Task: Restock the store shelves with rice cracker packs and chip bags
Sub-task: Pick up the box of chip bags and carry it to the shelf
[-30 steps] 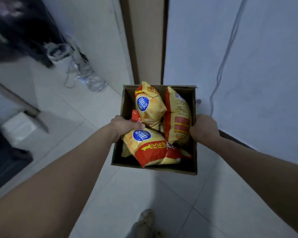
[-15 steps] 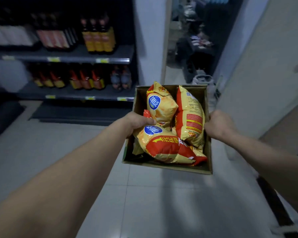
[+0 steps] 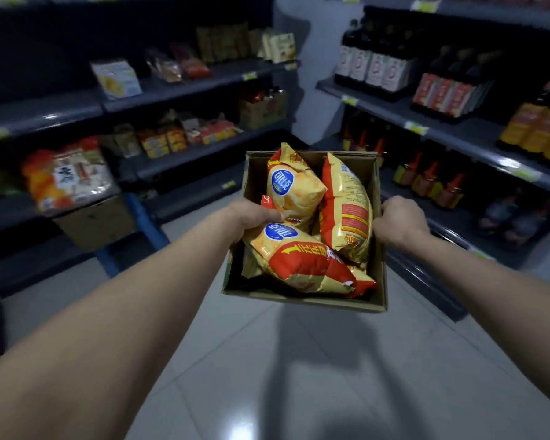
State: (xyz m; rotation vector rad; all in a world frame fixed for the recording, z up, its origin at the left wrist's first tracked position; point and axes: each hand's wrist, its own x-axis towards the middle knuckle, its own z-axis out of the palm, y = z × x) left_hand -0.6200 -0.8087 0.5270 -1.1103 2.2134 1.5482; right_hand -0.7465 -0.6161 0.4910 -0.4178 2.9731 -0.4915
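Observation:
I carry an open cardboard box [image 3: 305, 301] in front of me above the tiled floor. Inside lie yellow-and-red chip bags: one [image 3: 294, 185] at the back left, one [image 3: 346, 214] upright on the right, one [image 3: 302, 265] across the front. My left hand [image 3: 254, 217] grips the box's left wall, its fingers curled over the rim and touching the bags. My right hand [image 3: 399, 220] grips the right wall. Rice cracker packs [image 3: 67, 174] sit on a left shelf.
Dark shelves [image 3: 185, 87] with snack packs and boxes line the left side. Shelves [image 3: 451, 128] of bottles line the right. A cardboard box [image 3: 96, 222] and a blue frame [image 3: 146, 223] stand at the left. A tiled aisle runs between.
The view has swung from a wall and doorway round into the store aisle. Both hands keep the same hold on the box, and the bags have not shifted.

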